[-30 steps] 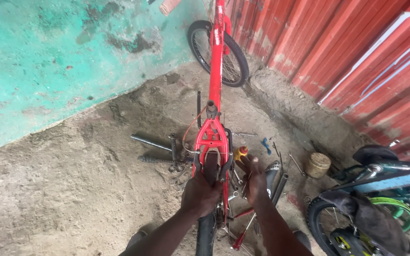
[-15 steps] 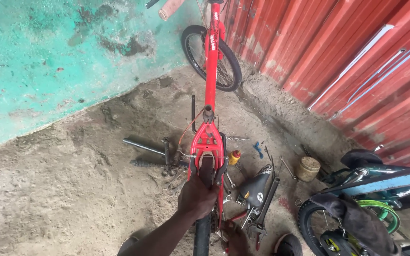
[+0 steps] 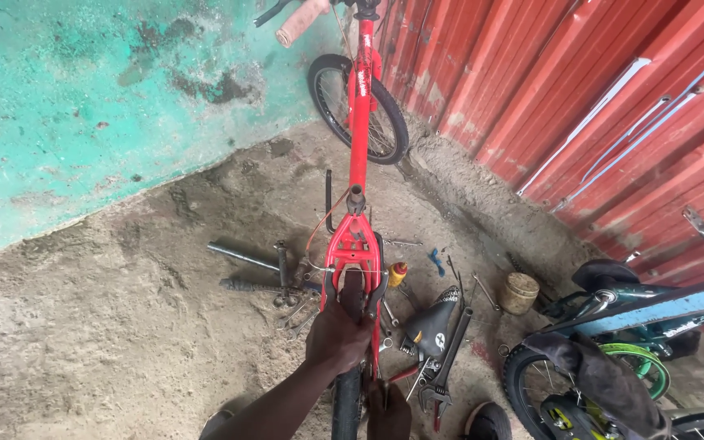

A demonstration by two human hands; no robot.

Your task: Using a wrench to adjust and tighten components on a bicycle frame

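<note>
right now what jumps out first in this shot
A red bicycle frame runs up the middle, front wheel near the red corrugated wall. The left hand grips its rear stays above the rear tyre; the right hand sits lower. Tools litter the dirt.

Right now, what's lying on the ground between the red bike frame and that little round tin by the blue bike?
In the head view, between the red bike frame and the round tin lie a small yellow bottle, a blue tool, thin metal tools and a black saddle on dirt.
</note>
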